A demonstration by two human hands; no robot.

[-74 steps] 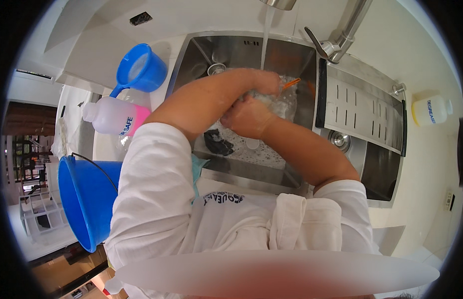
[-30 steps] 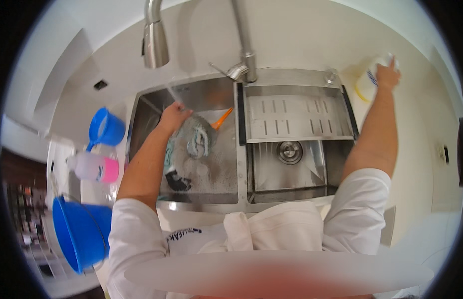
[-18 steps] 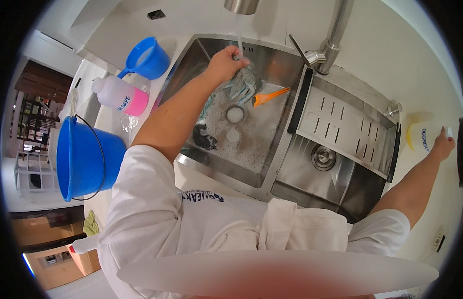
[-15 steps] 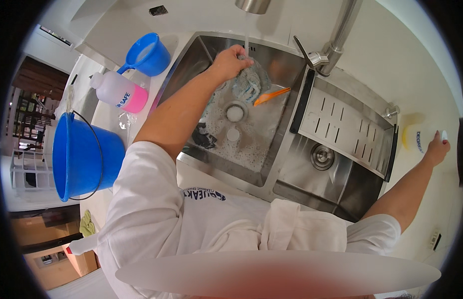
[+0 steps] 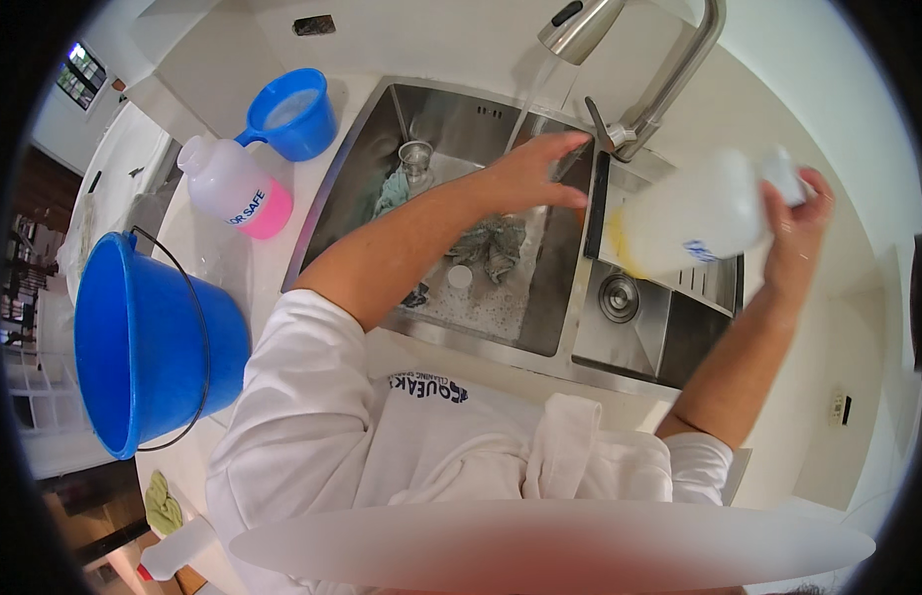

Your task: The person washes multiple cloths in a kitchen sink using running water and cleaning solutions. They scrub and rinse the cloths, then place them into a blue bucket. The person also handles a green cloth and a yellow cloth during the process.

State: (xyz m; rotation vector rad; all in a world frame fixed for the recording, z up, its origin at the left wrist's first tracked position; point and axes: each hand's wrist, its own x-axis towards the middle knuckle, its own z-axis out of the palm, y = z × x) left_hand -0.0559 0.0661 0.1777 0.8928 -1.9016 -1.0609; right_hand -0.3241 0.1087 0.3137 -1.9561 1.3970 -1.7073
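Note:
My right hand point(image 5: 793, 223) grips a translucent white bottle point(image 5: 689, 213) near its cap. The bottle has yellow liquid low inside, tilts over the drying rack and is blurred by motion. Thumb and fingers apart, my left hand point(image 5: 540, 177) is empty above the right side of the large sink basin point(image 5: 372, 253), near the running water. Below it, a wet grey-green cloth point(image 5: 496, 246) lies in sudsy water. Another pale green cloth point(image 5: 392, 190) rests by a metal strainer basket point(image 5: 415, 157) at the basin's left, partly behind my forearm.
The faucet point(image 5: 580, 35) runs over the sink. A slotted metal rack point(image 5: 714, 283) spans the smaller basin point(image 5: 630, 342). To the left stand a blue dipper point(image 5: 294, 114), a bottle of pink liquid point(image 5: 233, 188) and a large blue bucket point(image 5: 164, 337). A yellow-green cloth point(image 5: 164, 504) lies at lower left.
My left hand has let go of the grey-green cloth and moved right, its fingers opening. My right hand has brought the bottle from the far-right counter toward the sink. The orange tool is out of sight.

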